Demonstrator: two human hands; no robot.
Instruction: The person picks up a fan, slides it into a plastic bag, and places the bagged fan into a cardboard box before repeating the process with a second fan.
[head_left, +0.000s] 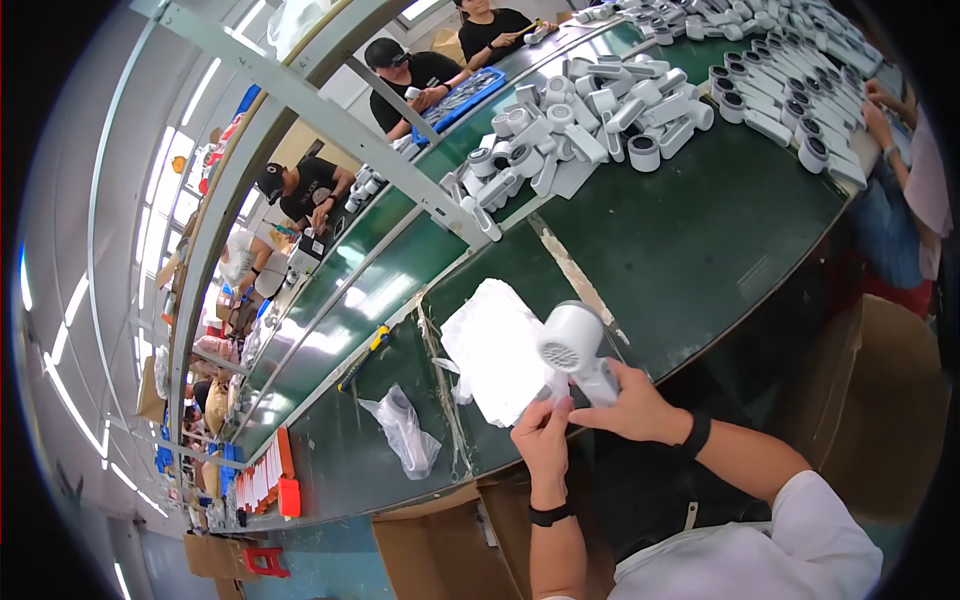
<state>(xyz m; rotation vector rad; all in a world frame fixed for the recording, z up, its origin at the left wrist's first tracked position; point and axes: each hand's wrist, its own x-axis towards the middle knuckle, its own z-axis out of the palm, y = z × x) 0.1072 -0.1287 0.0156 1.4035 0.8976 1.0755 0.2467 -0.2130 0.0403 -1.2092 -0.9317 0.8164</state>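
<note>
White handheld device point(572, 338): held above the counter point(700, 262), close to its near edge.
Right hand point(638, 405): fingers wrapped around the device's handle.
Left hand point(543, 440): fingertips pinched together beside the white stack point(490, 350); contents cannot be told.
Clear plastic bag point(403, 432): near counter edge, left of stack.

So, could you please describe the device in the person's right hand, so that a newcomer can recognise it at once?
On the dark green table, find the white stack in front of the person. By its right edge, the person's right hand grips a pale grey device with a round, grilled head. Unlike the similar devices heaped farther across, it is held beside that stack.
</note>
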